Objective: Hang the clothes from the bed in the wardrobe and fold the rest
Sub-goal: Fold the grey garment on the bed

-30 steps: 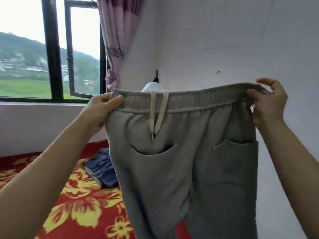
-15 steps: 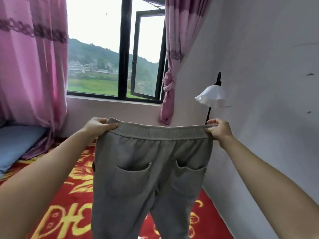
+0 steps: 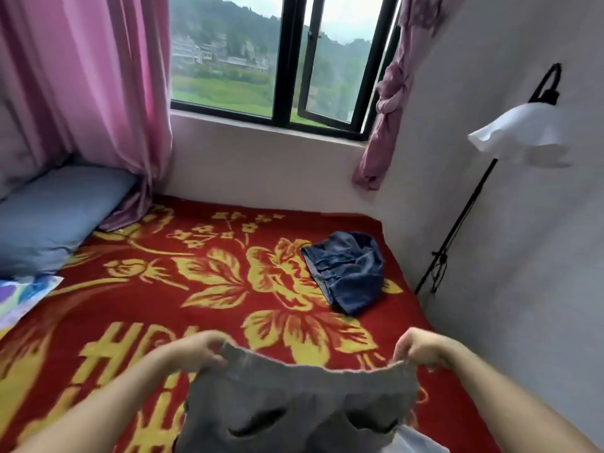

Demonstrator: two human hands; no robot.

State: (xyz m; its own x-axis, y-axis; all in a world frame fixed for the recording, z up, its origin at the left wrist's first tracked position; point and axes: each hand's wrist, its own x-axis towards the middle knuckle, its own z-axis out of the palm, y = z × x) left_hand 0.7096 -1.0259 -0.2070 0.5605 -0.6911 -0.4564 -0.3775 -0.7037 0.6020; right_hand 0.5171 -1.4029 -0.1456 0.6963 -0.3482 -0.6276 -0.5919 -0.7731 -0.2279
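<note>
Grey sweatpants with two back pockets hang low at the near edge of the bed, which has a red blanket with yellow flowers. My left hand grips the left end of the waistband. My right hand pinches its right end. The waistband is stretched between them, and the legs drop out of view below. A crumpled blue denim garment lies on the bed's far right side.
A blue pillow lies at the bed's left, with a patterned cloth beside it. Pink curtains flank the window. A black floor lamp with a white shade stands against the right wall.
Both hands have lowered the sweatpants from chest height towards the near bed edge. The view has tilted down, showing the bed and denim garment.
</note>
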